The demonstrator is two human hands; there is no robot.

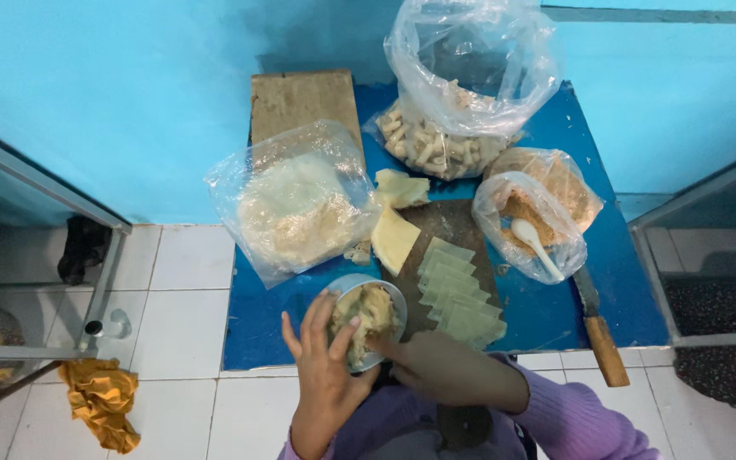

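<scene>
My left hand (327,366) cups a small light-blue bowl (395,298) from its left side, fingers spread along the rim. The bowl holds a lumpy beige filling (370,311). My right hand (449,370) rests at the bowl's right edge with its fingertips in the filling; whether it grips anything I cannot see. Just right of the bowl, a row of pale green dough rectangles (457,294) lies overlapping on a dark wooden board (449,223). Two pale yellow dough sheets (395,217) lie at the board's far left.
A blue mat (547,311) covers the white tiled floor. On it: a clear bag of flat wrappers (296,204), a bag of short rolls (445,145), a bag of brown crumbs with a white spoon (534,243), a wooden-handled knife (600,328). A yellow cloth (102,400) lies left.
</scene>
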